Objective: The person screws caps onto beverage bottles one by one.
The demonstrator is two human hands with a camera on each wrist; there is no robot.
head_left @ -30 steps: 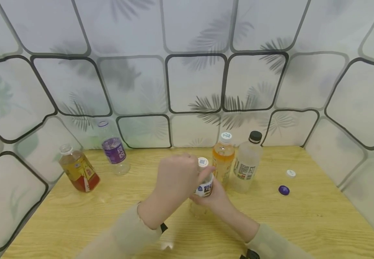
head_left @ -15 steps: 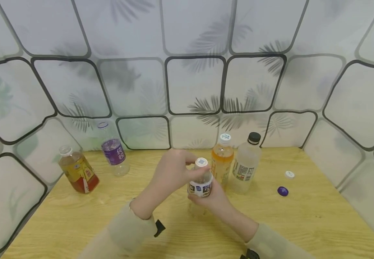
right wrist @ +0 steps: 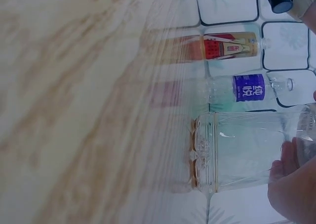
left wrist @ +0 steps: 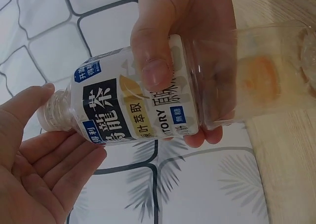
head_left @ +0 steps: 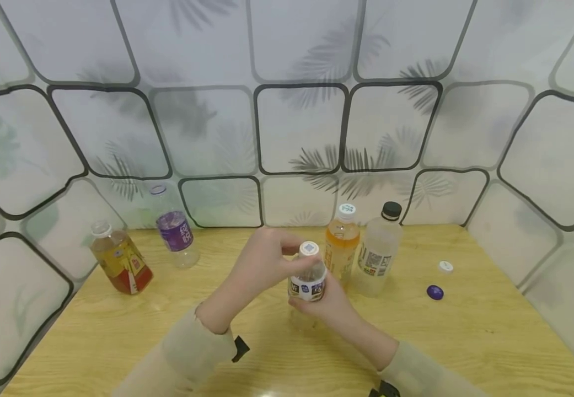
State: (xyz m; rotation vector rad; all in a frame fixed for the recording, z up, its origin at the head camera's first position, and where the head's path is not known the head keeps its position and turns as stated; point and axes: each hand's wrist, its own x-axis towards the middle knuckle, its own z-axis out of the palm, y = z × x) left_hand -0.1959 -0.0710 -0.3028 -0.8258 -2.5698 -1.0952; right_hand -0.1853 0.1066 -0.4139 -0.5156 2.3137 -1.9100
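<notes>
Left hand [head_left: 267, 258] partly hides bottle [head_left: 308, 289]; right hand [head_left: 333, 305] covers some label text [left wrist: 102, 108].

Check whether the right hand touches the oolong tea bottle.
Touching: the left wrist view shows the right hand round the oolong tea bottle, thumb on its label.

A yellowish wood-grain table [head_left: 465, 342] carries the things. At its left an uncapped yellow-labelled bottle [head_left: 122, 263] and an uncapped purple-labelled bottle [head_left: 176, 234] stand upright near each other. Right of centre, a white-capped orange bottle [head_left: 343, 237] stands just beside a black-capped bottle [head_left: 381, 245]. Farther right lie a white cap [head_left: 445, 267] and, nearer the front edge, a purple cap [head_left: 435, 292], close together but apart.
</notes>
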